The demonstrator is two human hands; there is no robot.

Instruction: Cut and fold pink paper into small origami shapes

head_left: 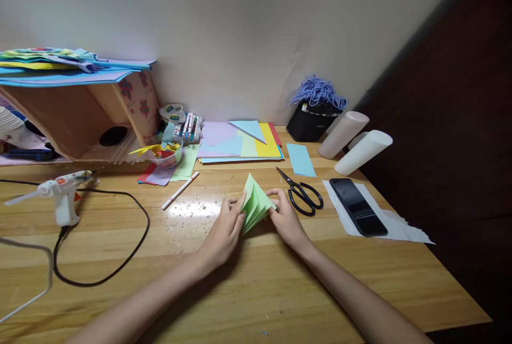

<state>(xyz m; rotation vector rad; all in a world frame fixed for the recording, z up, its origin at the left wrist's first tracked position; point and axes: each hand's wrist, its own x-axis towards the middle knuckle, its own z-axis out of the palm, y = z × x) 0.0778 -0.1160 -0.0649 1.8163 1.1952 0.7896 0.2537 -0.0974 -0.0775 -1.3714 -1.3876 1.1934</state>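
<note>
Holding a green paper over the middle of the wooden surface, both hands were busy on it. The left hand had its grip clamped on the left edge; the right hand looked pinched on the right corner, though its fingertips were partly hidden, so don't quote me. Progress-wise, the pleats were in and partly fanned out, but nothing visible was fastening them, so I'd call it folded but not fixed. The scissors lay just to the right and the glue gun sat well off to the left, neither in hand. As for brands: the black pouch at far right had small pale lettering and the tape roll at far left had a label, both too small to read. Nothing legible on the phone either.
</note>
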